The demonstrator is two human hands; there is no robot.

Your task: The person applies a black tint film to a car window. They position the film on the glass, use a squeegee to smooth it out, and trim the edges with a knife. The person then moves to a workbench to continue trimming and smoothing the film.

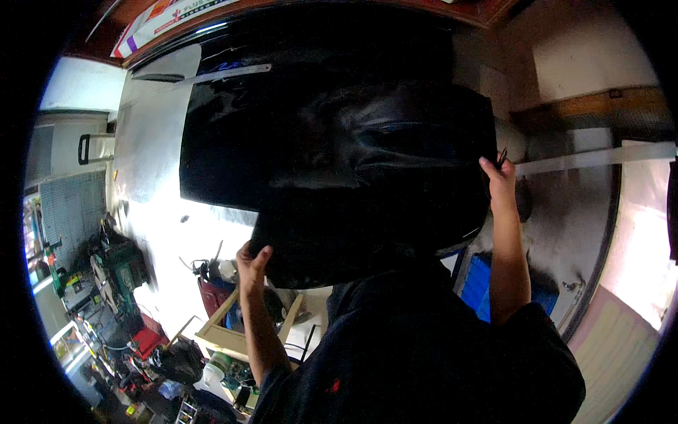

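Observation:
A large, floppy black sheet (318,233) with a soft sheen fills the middle; I cannot tell whether it is leather or vinyl. My left hand (253,263) pinches its near left edge, thumb on top. At the right edge, my right hand (500,182) grips the same sheet with the thumb upward. A slim dark pen-like tool (502,157) also sticks up from that hand's fingers. Behind, more black material covers the work surface, and the two pieces are hard to tell apart. A metal ruler (233,72) lies across the far left of it.
The pale worktable (152,109) shows at left, with a dark slim object (159,77) beside the ruler. A printed white package (169,21) sits on the far shelf. Blue crates (477,283) stand near my right arm. A cream wooden frame (219,336) and crowded tools are low left.

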